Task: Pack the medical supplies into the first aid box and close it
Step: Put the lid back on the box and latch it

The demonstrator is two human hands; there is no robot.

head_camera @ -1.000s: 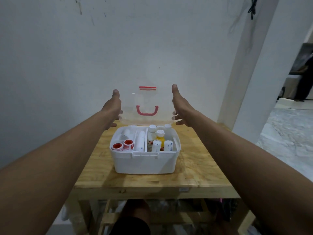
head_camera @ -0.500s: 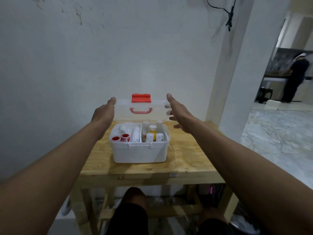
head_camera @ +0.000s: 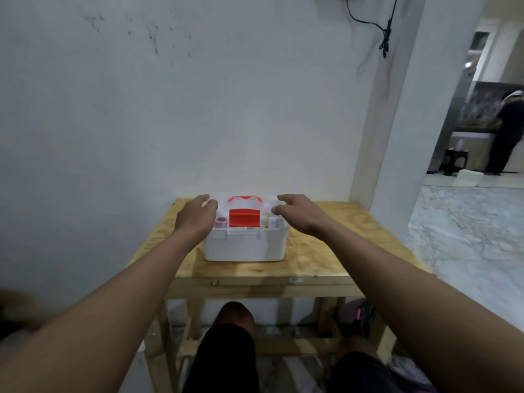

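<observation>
Left hand (head_camera: 195,219), right hand (head_camera: 300,216) flank box (head_camera: 243,247) on table (head_camera: 326,252) against wall (head_camera: 198,109).

A wooden table (head_camera: 326,251) stands against a scuffed white wall (head_camera: 198,109), black cable (head_camera: 385,32) hanging above.

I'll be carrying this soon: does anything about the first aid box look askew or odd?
Nothing is spilled or askew. The clear lid lies down over the first aid box. Only the red latch seems to lie on the lid, not over the front rim, so probably unfastened.
</observation>
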